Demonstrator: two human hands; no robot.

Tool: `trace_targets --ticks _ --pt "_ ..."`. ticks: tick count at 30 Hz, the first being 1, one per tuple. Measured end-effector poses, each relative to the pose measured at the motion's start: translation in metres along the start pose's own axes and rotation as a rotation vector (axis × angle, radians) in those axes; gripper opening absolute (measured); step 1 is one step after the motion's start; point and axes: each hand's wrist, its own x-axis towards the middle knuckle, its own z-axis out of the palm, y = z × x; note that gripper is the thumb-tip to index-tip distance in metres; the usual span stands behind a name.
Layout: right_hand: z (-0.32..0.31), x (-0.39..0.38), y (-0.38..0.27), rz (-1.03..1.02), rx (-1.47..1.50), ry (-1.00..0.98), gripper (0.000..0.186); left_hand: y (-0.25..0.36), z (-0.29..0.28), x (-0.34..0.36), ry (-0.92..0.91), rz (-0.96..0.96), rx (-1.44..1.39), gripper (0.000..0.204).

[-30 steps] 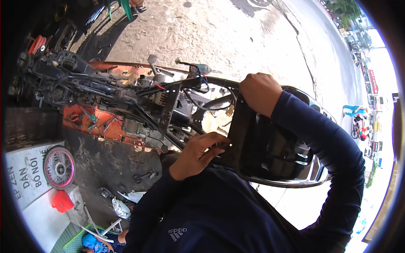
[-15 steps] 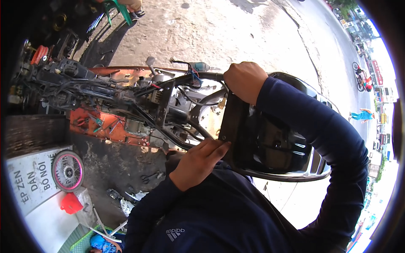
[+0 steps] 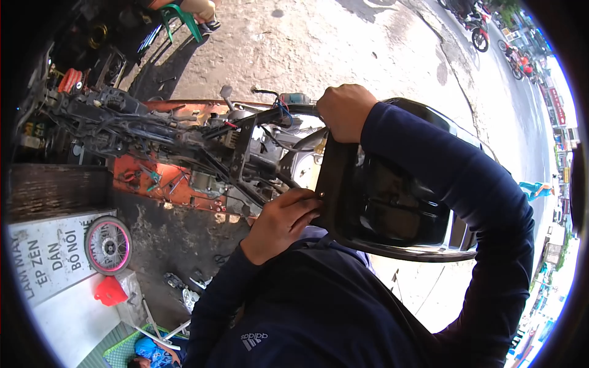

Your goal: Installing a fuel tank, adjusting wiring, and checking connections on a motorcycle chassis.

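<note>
A large glossy black motorbike body part (image 3: 402, 211) spans the rear of a stripped motorbike frame (image 3: 245, 153). My right hand (image 3: 346, 113) is closed over its upper front corner, beside the frame tube; the fingertips are hidden. At the lower front corner, my left hand (image 3: 284, 222) has its fingers bent and pressed together against the edge, beside a small fastener hole (image 3: 321, 194). The thumb of that hand is mostly out of sight. Loose wires and a connector (image 3: 294, 98) stick out near my right hand.
Orange metal sheet (image 3: 147, 175) with scattered tools lies under the bike. A pink-rimmed wheel (image 3: 108, 245) leans on a white sign at left, above a red container (image 3: 110, 291). A person sits on a green chair (image 3: 184, 21) at the top; another person (image 3: 153, 351) is at lower left.
Both hands and the black body part have shifted slightly left along the frame. My view has turned a little, so the surroundings appear further right. Both hands keep their hold.
</note>
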Motion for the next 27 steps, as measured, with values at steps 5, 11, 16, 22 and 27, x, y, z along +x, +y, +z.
trace_targets --ticks 5,11,16,22,27 --pt "0.002 -0.001 -0.002 0.059 -0.052 -0.056 0.012 0.002 0.007 0.003 0.013 -0.010 -0.003 0.024" --pt "-0.005 -0.001 -0.002 0.048 0.030 -0.056 0.012 -0.002 0.007 0.003 0.018 -0.079 -0.039 0.028" --pt "0.003 -0.001 -0.002 0.038 -0.014 -0.005 0.011 -0.007 0.011 -0.006 0.037 0.003 -0.060 0.028" --pt "-0.007 0.000 -0.006 0.103 -0.051 -0.095 0.010 -0.008 0.015 -0.012 0.081 -0.052 -0.137 0.029" --pt "-0.011 -0.004 -0.004 0.136 -0.130 -0.086 0.015 -0.010 0.010 -0.005 0.020 0.029 -0.115 0.029"
